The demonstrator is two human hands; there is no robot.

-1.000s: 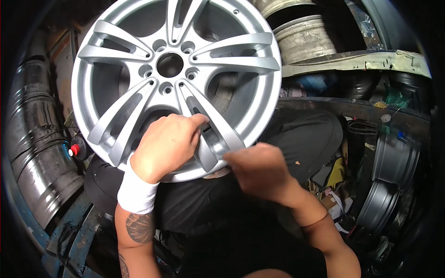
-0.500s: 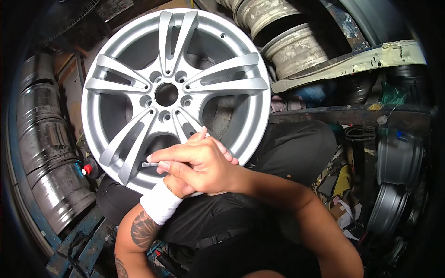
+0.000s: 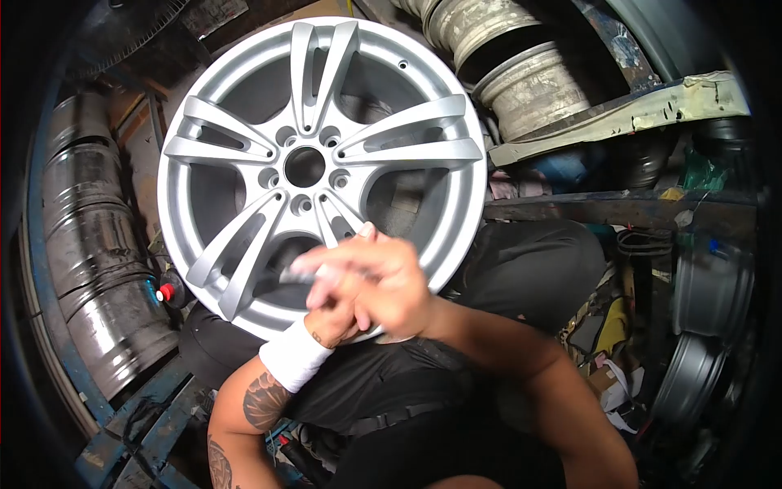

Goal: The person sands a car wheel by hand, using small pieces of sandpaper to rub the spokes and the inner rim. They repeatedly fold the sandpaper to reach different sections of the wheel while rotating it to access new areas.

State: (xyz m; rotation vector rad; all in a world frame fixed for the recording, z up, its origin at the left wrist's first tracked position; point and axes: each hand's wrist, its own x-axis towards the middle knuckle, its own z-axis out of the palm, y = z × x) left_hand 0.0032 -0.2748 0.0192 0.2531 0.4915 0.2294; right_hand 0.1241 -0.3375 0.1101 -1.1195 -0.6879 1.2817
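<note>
Overlapping over silver wheel [image 3: 432, 152], left hand [image 3: 332, 319] and right hand [image 3: 395, 285], state of fingers [image 3: 350, 254] unclear

The wheel [image 3: 311, 140] is bright silver, with a dark centre hole [image 3: 305, 167]. A small piece [image 3: 295, 275] over it is blurred but seems pale grey. The wristband [image 3: 295, 356] is white; the tattoo [image 3: 265, 401] below is dark, patterned like petals. Trousers [image 3: 533, 261] and shirt [image 3: 472, 440] are black.

The upper-right rims [image 3: 533, 94] are dull beige-grey, mottled, above a pale yellow-green strip [image 3: 619, 122] with dark specks. The lower-right rim [image 3: 692, 379] is plain grey. At left, the drums [image 3: 102, 261] are glossy near-black with whitish streaks, the cap [image 3: 168, 291] red, the frame [image 3: 106, 448] blue with brownish patches.
</note>
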